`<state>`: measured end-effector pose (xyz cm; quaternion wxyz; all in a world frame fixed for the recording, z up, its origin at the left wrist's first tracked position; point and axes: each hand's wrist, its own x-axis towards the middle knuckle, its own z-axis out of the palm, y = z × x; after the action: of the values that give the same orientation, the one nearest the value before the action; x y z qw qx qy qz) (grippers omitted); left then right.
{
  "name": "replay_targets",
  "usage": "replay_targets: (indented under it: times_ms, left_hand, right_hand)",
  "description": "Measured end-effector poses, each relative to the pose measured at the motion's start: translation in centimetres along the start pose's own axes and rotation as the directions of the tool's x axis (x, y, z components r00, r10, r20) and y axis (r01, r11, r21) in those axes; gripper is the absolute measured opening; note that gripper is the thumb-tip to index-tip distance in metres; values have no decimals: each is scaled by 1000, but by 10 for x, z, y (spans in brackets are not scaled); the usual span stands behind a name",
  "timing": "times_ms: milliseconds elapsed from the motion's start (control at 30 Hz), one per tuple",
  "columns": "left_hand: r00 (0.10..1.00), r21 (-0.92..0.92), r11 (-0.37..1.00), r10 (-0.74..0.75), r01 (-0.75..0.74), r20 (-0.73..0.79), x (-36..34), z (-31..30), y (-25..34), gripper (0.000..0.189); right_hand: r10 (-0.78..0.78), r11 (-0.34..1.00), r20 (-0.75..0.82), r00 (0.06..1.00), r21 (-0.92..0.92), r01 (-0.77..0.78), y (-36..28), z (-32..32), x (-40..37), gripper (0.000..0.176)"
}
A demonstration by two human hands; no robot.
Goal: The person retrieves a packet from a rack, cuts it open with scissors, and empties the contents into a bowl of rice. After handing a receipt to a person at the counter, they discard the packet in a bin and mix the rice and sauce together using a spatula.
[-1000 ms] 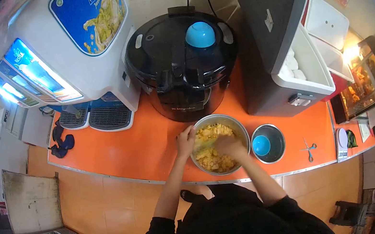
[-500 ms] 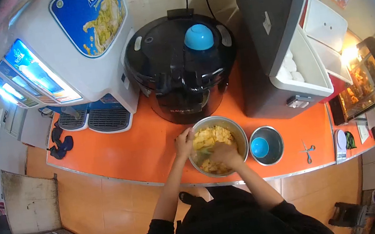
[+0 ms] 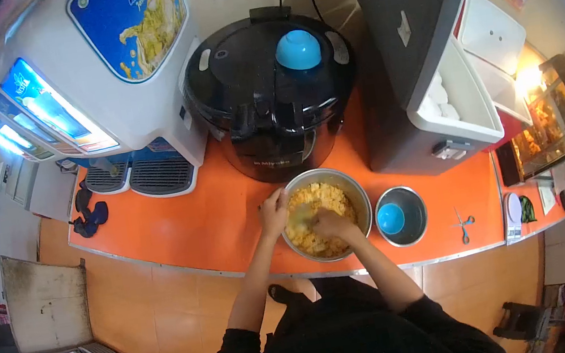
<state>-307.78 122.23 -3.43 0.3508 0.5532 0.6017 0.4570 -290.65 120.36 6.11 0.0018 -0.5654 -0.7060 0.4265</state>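
Note:
Yellow rice (image 3: 323, 196) fills much of a round metal pot (image 3: 364, 202) near the counter's front edge. At the pot's left rim, my left hand (image 3: 274, 213) is closed on the edge. My right hand (image 3: 334, 226) is inside the pot, low over the rice, its fingers wrapped round a utensil. That utensil looks like a pale green rice paddle (image 3: 300, 217); its blade is smeared by motion and points left into the rice. Just right of the pot stands a smaller metal pot (image 3: 415, 210) with a blue bowl (image 3: 390, 219) inside.
Behind the pot stands a large black rice cooker (image 3: 266, 113) with a blue bowl (image 3: 298, 51) on its lid. A drink dispenser (image 3: 142, 117) is at left. An open cooler box (image 3: 404, 136) with white bundles and scissors (image 3: 463, 225) are at right.
The rice has been turned over and looks more evenly yellow and crumbly. My right hand and the paddle have shifted slightly left and up. My left hand stays on the rim.

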Motion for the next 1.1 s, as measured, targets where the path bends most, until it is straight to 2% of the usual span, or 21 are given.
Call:
replay_targets:
  times_ms: [100,200,300,333,433,467,533,633,667,700,733,767,800,833,867,933,967,1067,1100]
  left_hand:
    - [999,42,998,43,-42,-31,1,2,-11,33]
    - [1000,21,1000,10,-10,-18,1,4,-14,34]
    - [1000,46,999,-9,9,6,-2,-2,1,33]
    - [1000,77,997,-17,16,13,-3,-6,4,33]
    - [1000,114,993,-15,14,12,3,-5,2,32]
    - [1000,100,995,2,-3,2,7,-1,-12,32]
    - [1000,88,996,13,-11,-19,-3,6,-25,33]
    - [998,123,992,33,-26,-53,5,3,-20,33]
    - [999,142,990,18,-12,-47,3,2,-14,33]
    - [999,160,987,0,5,-35,1,2,-11,32]
    - [999,123,992,1,3,-34,1,2,-12,32]
    - [999,81,997,3,0,-38,3,3,-13,32]
    - [999,39,999,0,1,-44,3,5,-16,32]
    - [999,26,1000,-3,4,-47,4,6,-18,32]
    - [999,21,1000,-9,10,-40,2,5,-22,33]
    - [999,36,999,-9,11,-34,3,5,-22,33]
    - [1000,66,998,-10,11,-27,1,3,-21,34]
    - [1000,66,998,-16,17,-21,4,3,-22,33]
    - [1000,52,998,-16,17,-18,3,3,-22,32]
  right_hand:
    - [-201,936,82,976,-277,216,-3,-9,-40,35]
    - [133,933,32,991,-341,-114,9,45,-3,36]
    - [-64,951,-142,988,-307,18,11,7,6,32]
    - [-70,930,-99,993,-366,29,16,-12,6,36]
    - [-48,928,82,996,-365,74,10,-3,-20,39]
    - [-1,932,32,999,-363,13,15,31,-9,43]
    - [-78,734,-66,995,-679,13,19,40,-9,33]
    - [-147,962,-149,978,-253,106,87,7,17,29]
    - [-155,987,-87,984,20,157,106,-3,25,27]
    - [-162,941,-25,987,296,162,125,-13,32,26]
    - [-203,812,-89,975,540,219,157,5,61,26]
    - [-228,621,-162,960,735,271,176,13,76,26]
    - [-58,785,-75,996,612,92,121,4,60,27]
    - [114,884,15,993,455,-109,58,-7,39,32]
    - [60,954,35,998,294,-67,25,-8,23,33]
    - [15,1000,49,999,-8,-14,16,7,5,39]
    - [-3,988,61,998,-154,13,15,18,-6,42]
    - [-41,877,-101,994,-481,-13,9,36,-29,37]
    - [-8,871,-130,991,-487,-57,15,34,-21,35]
